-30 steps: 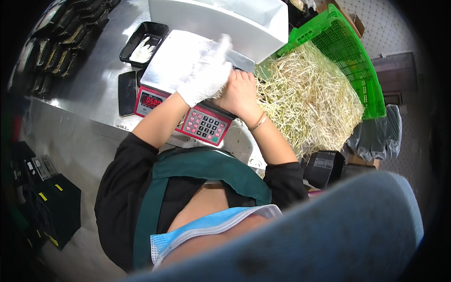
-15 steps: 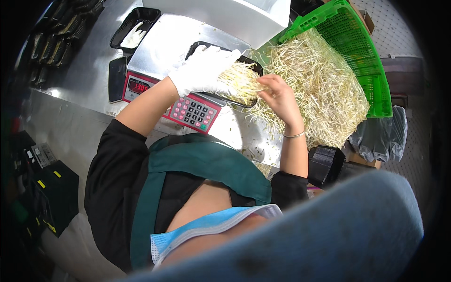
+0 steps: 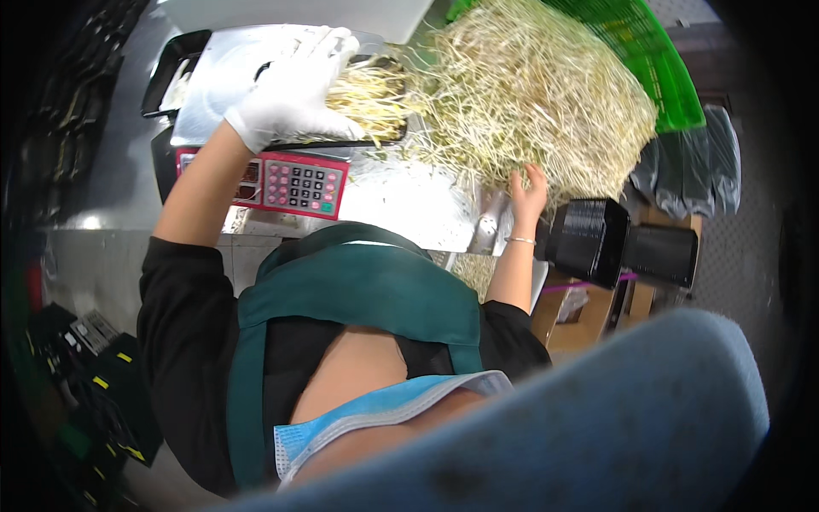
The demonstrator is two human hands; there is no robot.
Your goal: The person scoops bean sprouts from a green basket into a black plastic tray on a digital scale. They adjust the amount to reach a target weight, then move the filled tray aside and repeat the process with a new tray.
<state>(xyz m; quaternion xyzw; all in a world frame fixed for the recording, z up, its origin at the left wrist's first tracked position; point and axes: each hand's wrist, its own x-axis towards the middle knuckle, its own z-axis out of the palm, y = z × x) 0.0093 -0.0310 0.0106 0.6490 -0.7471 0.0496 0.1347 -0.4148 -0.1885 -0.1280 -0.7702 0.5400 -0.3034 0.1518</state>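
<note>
My left hand (image 3: 294,92), in a white glove, lies across the left part of a black plastic tray (image 3: 394,66). Its fingers and thumb are stretched out and apart, touching the bean sprouts (image 3: 375,98) that fill the tray. Under the tray is a scale with a metal plate (image 3: 223,72) and a red keypad panel (image 3: 286,189). My bare right hand (image 3: 529,194) is at the near edge of a large heap of bean sprouts (image 3: 546,94). Its fingers are apart and slightly bent, with nothing visible in them.
A green crate (image 3: 678,90) lies tipped behind the heap. Black trays (image 3: 589,243) are stacked by my right forearm, near bagged trays (image 3: 691,175). At the left, another black tray (image 3: 153,94) holds something white. A white box (image 3: 341,15) stands behind the scale.
My right hand has left the tray's right end and moved right and nearer me, beside the heap. My left hand stays over the tray. The whole view has shifted.
</note>
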